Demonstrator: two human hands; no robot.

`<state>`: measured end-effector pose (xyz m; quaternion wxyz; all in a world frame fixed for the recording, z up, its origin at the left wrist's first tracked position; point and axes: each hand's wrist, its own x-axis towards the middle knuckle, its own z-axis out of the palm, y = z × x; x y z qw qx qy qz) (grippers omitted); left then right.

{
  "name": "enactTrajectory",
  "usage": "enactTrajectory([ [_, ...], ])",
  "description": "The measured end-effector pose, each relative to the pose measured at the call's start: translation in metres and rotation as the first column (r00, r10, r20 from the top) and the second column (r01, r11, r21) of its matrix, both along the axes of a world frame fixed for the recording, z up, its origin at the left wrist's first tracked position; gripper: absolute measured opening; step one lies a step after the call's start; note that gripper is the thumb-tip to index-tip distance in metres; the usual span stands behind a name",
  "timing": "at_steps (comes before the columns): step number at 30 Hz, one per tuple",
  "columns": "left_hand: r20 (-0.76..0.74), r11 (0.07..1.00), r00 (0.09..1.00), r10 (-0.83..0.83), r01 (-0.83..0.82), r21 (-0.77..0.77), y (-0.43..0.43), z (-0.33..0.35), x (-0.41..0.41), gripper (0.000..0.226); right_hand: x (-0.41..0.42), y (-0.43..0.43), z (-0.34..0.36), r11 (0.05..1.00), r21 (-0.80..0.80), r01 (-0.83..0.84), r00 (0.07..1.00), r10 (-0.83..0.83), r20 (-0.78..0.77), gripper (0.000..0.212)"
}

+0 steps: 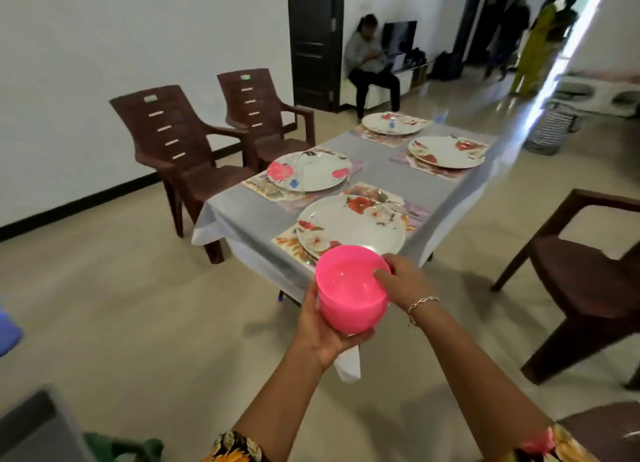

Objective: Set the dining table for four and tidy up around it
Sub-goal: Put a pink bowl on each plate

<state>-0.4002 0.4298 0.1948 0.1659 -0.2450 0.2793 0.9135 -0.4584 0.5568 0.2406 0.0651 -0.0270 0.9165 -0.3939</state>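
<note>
A stack of pink plastic bowls (349, 290) is held in front of me, just short of the table's near corner. My left hand (320, 333) cups the stack from below and the side. My right hand (403, 281) grips the top bowl's rim, thumb inside. The dining table (374, 165), covered in a grey-white cloth, carries floral plates on floral placemats: a near plate (356, 226), a left plate (308, 171), a far plate (393, 122) and a right plate (446, 152). Cutlery (391, 202) lies on the near plate's far edge.
Two brown plastic chairs (176, 143) (263, 108) stand left of the table by the wall. Another brown chair (585, 281) is on the right. A striped basket (554, 129) sits beyond the table. One person sits at the back; others stand in the doorway.
</note>
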Motion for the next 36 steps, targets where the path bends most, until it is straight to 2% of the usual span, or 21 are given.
enactTrajectory([
  [4,-0.024,1.000,1.000,-0.005,0.005,-0.020,0.017,0.004,-0.051,0.062,-0.049,0.015,0.007,0.973,0.191,0.131,0.972,-0.088,-0.216,0.015],
  [7,-0.022,0.999,0.999,0.026,-0.026,-0.027,0.024,-0.002,-0.095,0.061,-0.091,0.019,0.012,0.937,0.316,0.151,0.959,-0.061,-0.275,0.019],
  [10,-0.016,0.996,0.999,0.049,-0.050,-0.080,0.025,-0.008,-0.141,0.060,-0.134,0.022,0.015,0.928,0.339,0.155,0.951,-0.047,-0.306,0.019],
  [14,0.029,0.996,0.997,0.076,-0.075,-0.051,0.025,-0.006,-0.196,0.066,-0.193,0.021,0.022,0.941,0.315,0.123,0.957,-0.028,-0.290,0.018],
  [19,0.007,0.992,0.995,0.096,-0.095,-0.080,0.023,-0.012,-0.249,0.068,-0.253,0.019,0.018,0.977,0.193,0.088,0.959,-0.030,-0.283,0.018],
  [25,0.019,0.991,0.993,0.114,-0.112,-0.075,0.025,-0.025,-0.275,0.076,-0.292,0.025,0.015,1.000,-0.004,0.003,0.970,-0.004,-0.241,0.017],
  [29,0.066,0.971,0.970,0.234,-0.229,-0.070,0.017,-0.034,-0.286,0.079,-0.335,0.033,0.023,0.984,-0.178,-0.013,0.973,-0.028,-0.229,0.012],
  [32,0.064,0.922,0.922,0.382,-0.375,-0.100,0.007,-0.033,-0.288,0.075,-0.370,0.036,0.026,0.983,-0.169,-0.067,0.976,0.029,-0.215,0.011],
  [36,0.031,0.830,0.834,0.552,-0.545,-0.122,-0.004,-0.022,-0.288,0.078,-0.415,0.029,0.004,0.990,-0.055,-0.133,0.981,0.124,-0.146,0.010],
])
